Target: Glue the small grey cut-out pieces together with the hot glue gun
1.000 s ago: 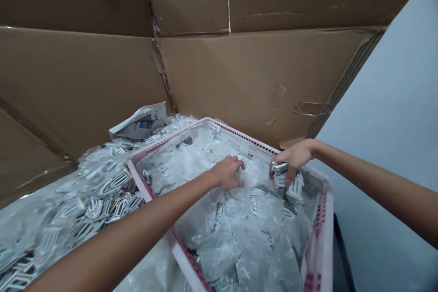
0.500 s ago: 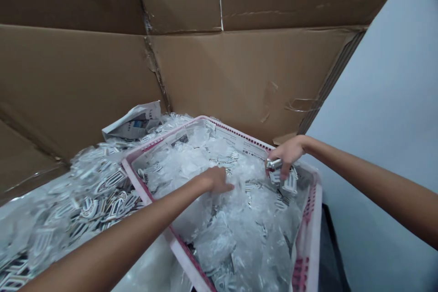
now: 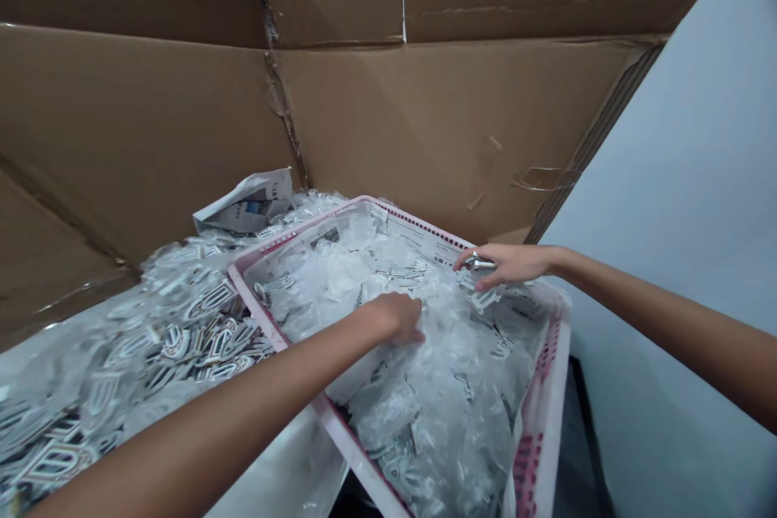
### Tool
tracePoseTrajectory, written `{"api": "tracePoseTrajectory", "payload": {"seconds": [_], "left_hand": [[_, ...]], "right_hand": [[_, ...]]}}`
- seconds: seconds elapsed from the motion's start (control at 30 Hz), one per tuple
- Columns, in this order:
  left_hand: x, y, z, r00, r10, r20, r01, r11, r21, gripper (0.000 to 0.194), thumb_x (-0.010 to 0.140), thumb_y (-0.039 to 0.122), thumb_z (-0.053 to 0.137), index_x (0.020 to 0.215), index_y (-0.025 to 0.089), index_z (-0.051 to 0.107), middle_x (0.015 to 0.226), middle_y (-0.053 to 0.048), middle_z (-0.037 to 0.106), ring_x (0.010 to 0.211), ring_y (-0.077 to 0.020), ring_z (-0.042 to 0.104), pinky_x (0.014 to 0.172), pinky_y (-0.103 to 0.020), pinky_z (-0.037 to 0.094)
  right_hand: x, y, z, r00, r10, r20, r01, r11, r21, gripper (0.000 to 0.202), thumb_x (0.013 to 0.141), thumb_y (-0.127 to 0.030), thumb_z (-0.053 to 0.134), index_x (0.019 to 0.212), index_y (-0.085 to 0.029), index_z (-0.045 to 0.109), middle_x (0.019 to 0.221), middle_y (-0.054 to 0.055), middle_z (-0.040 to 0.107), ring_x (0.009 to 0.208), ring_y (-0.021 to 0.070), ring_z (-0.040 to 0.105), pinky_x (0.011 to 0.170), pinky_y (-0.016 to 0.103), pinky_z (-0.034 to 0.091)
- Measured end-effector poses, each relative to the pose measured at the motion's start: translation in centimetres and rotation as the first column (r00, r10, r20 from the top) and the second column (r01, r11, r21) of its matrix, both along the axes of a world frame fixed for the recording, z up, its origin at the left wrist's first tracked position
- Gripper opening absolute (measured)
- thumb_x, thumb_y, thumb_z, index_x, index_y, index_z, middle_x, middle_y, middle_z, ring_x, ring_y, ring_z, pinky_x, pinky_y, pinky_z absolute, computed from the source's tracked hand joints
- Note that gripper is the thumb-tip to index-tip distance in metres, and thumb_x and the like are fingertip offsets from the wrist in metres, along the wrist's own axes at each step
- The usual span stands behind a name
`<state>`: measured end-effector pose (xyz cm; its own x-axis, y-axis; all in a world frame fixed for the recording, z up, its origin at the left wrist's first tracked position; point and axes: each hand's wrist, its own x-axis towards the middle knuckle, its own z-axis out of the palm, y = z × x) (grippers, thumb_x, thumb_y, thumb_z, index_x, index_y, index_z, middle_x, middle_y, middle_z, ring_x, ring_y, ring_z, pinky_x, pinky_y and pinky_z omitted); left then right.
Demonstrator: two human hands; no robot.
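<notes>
Plastic bags (image 3: pixel 449 388) heaped inside basket (image 3: pixel 549 421). Hands kept apart: left hand (image 3: pixel 397 317) lowered onto bags inside basket, grip hidden; metal tool (image 3: pixel 481 262) held by right hand (image 3: pixel 519 261) near basket's far rim, above pale pieces (image 3: pixel 484 299).

Tall brown cardboard panels (image 3: pixel 425 121) fill the top and left of the frame, creased horizontally, with a rough vertical seam at upper left-centre. Clear tape (image 3: pixel 546 178) crosses near the panels' right edge. Plain pale blue-grey wall (image 3: pixel 685 178) at right. Dark-edged object (image 3: pixel 583 437) at lower right, unclear. Light dim, cool.
</notes>
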<state>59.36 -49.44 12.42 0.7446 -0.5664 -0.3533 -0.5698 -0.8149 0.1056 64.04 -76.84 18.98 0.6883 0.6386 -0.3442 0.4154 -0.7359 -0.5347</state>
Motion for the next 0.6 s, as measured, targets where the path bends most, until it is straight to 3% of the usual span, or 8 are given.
{"api": "tracePoseTrajectory", "payload": {"seconds": [0.07, 0.17, 0.23, 0.3, 0.37, 0.47, 0.53, 0.6], "left_hand": [[0.2, 0.3, 0.4, 0.996, -0.046, -0.075, 0.050, 0.997, 0.051, 0.024, 0.080, 0.039, 0.079, 0.094, 0.020, 0.078, 0.095, -0.010, 0.080, 0.087, -0.0286, 0.075, 0.076, -0.035, 0.058], [0.4, 0.7, 1.6, 0.995, -0.068, -0.070, 0.073, 0.995, 0.069, 0.013, 0.086, 0.030, 0.070, 0.090, 0.021, 0.079, 0.095, -0.009, 0.080, 0.085, -0.0264, 0.075, 0.075, -0.033, 0.057], [0.3, 0.9, 2.2, 0.999, -0.045, 0.011, 0.044, 0.996, 0.071, 0.017, 0.089, 0.021, 0.063, 0.097, 0.018, 0.079, 0.103, -0.014, 0.080, 0.093, -0.0300, 0.075, 0.081, -0.037, 0.057], [0.0, 0.9, 2.6, 0.993, 0.001, 0.120, -0.010, 0.997, 0.077, 0.027, 0.088, 0.008, 0.059, 0.109, 0.013, 0.076, 0.114, -0.022, 0.076, 0.108, -0.0365, 0.072, 0.089, -0.045, 0.056], [-0.5, 0.6, 2.7, 0.972, 0.012, 0.234, -0.027, 0.998, 0.058, 0.040, 0.084, 0.001, 0.060, 0.121, 0.010, 0.070, 0.129, -0.027, 0.069, 0.124, -0.0412, 0.064, 0.099, -0.050, 0.052], [-1.6, -0.3, 2.7, 0.947, -0.134, 0.292, 0.143, 0.990, -0.008, 0.042, 0.085, 0.006, 0.064, 0.126, 0.011, 0.066, 0.138, -0.025, 0.062, 0.133, -0.0408, 0.056, 0.106, -0.051, 0.049], [-2.6, -1.3, 2.5, 0.955, -0.245, 0.170, 0.260, 0.963, -0.076, 0.035, 0.092, 0.021, 0.064, 0.126, 0.013, 0.065, 0.135, -0.022, 0.063, 0.126, -0.0380, 0.060, 0.101, -0.048, 0.052], [-3.5, -2.5, 1.7, 0.945, -0.325, -0.034, 0.314, 0.932, -0.179, 0.050, 0.094, 0.040, 0.067, 0.138, 0.017, 0.060, 0.136, -0.017, 0.063, 0.122, -0.0353, 0.064, 0.096, -0.044, 0.055]], "right_hand": [[-1.0, 1.0, -0.6, 0.987, 0.089, -0.135, -0.086, 0.996, 0.027, 0.063, 0.081, -0.051, 0.081, 0.138, -0.028, 0.068, 0.146, 0.006, 0.065, 0.137, 0.0335, 0.056, 0.114, 0.036, 0.043], [-1.6, 1.8, -2.6, 0.891, 0.206, -0.405, -0.228, 0.974, -0.005, 0.071, 0.074, -0.053, 0.087, 0.137, -0.025, 0.070, 0.132, 0.005, 0.071, 0.124, 0.0308, 0.064, 0.102, 0.034, 0.050], [-1.2, 1.6, -4.0, 0.866, 0.183, -0.465, -0.243, 0.967, -0.072, 0.075, 0.069, -0.051, 0.089, 0.134, -0.020, 0.071, 0.124, 0.006, 0.073, 0.117, 0.0301, 0.066, 0.095, 0.034, 0.052], [-0.6, 0.8, -4.6, 0.899, 0.113, -0.423, -0.192, 0.970, -0.148, 0.072, 0.065, -0.049, 0.090, 0.128, -0.018, 0.073, 0.119, 0.007, 0.074, 0.113, 0.0304, 0.067, 0.092, 0.035, 0.053], [-0.1, -0.2, -4.0, 0.928, 0.047, -0.371, -0.128, 0.972, -0.196, 0.067, 0.064, -0.047, 0.091, 0.122, -0.019, 0.075, 0.117, 0.007, 0.075, 0.111, 0.0312, 0.068, 0.090, 0.036, 0.054], [0.0, -1.8, -1.6, 0.932, -0.011, -0.363, -0.066, 0.978, -0.199, 0.062, 0.066, -0.047, 0.091, 0.121, -0.022, 0.076, 0.117, 0.006, 0.076, 0.112, 0.0316, 0.068, 0.089, 0.035, 0.056], [0.0, -2.6, 0.0, 0.926, -0.017, -0.377, -0.056, 0.982, -0.180, 0.058, 0.068, -0.046, 0.091, 0.119, -0.023, 0.077, 0.116, 0.005, 0.077, 0.112, 0.0310, 0.069, 0.089, 0.034, 0.056], [0.0, -3.0, 0.7, 0.911, -0.005, -0.412, -0.084, 0.977, -0.197, 0.055, 0.066, -0.047, 0.092, 0.113, -0.022, 0.078, 0.108, 0.004, 0.078, 0.105, 0.0299, 0.071, 0.086, 0.034, 0.057]]}}
